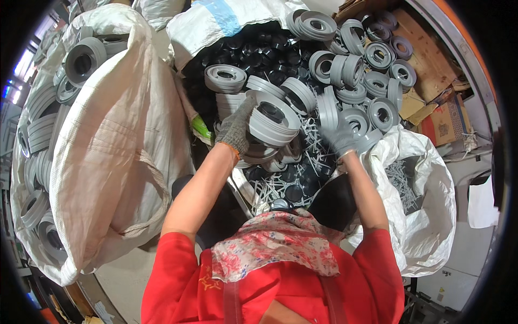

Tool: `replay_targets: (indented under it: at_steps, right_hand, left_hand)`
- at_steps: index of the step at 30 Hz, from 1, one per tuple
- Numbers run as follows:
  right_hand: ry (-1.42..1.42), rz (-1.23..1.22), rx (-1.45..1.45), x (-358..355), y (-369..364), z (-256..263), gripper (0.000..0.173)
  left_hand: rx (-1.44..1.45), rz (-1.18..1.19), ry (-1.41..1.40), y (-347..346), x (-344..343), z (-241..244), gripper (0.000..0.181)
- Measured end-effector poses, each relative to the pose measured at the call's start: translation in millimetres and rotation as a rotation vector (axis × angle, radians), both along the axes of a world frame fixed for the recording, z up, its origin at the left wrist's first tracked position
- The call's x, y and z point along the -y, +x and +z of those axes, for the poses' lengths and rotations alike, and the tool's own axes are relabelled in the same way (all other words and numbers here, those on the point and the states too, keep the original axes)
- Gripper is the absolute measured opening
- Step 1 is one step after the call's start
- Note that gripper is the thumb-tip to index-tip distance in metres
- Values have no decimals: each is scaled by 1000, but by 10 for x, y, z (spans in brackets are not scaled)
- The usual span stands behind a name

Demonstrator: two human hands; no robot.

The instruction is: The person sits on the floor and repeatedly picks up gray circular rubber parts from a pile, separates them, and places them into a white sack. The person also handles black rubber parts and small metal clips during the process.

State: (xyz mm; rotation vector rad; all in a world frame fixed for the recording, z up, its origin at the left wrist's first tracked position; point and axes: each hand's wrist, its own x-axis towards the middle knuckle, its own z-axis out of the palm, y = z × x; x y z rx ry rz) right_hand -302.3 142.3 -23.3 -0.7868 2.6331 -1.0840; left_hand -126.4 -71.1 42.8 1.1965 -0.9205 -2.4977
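My left hand (pixel 236 128), in a grey knit glove with an orange cuff, grips the left rim of a large grey plastic ring part (pixel 275 133). That part has ribbed outer walls and a dark centre, and it sits over other grey rings. My right hand (pixel 338 135), also gloved, is motion-blurred beside an upright grey ring (pixel 327 112) on the right-hand pile; whether it holds anything cannot be made out. Between the hands lie thin grey plastic sprue pieces (pixel 311 139) and round black plastic caps (pixel 293 193).
A large white woven sack (pixel 121 133) with grey rings stands at left. Black round parts (pixel 259 52) spill from another white sack (pixel 190 32) ahead. Grey rings (pixel 379 55) are heaped by cardboard (pixel 425 52) at right. A smaller white sack (pixel 433 227) holds sprue pieces (pixel 400 182).
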Motion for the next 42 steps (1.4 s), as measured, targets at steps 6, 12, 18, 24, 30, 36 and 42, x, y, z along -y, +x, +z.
replay_targets:
  at_steps: [6,12,18,24,30,36,42]
  right_hand:
    - [210,484,-142,561,-72,505,86]
    - [219,450,-208,702,127,515,86]
    - [-137,257,-285,346,313,139,83]
    - [-178,-225,-296,-177,819,119,77]
    - [-692,-77,-812,346,1591,1727,64]
    - [-669,411,-1112,2066,1100,3622,66]
    - [-290,547,-642,2535,351,2326,70]
  left_hand:
    - [373,-40,-1440,223,63,-256,71]
    - [72,217,89,594,-182,-1028,36]
    - [-86,107,-627,419,-349,-1208,30]
    - [141,-28,-1177,472,-578,-342,72]
    - [-179,322,-1542,1303,-248,1335,53]
    - [-191,967,-1889,1999,831,2687,43]
    - [-449,704,-1785,2166,283,1660,36]
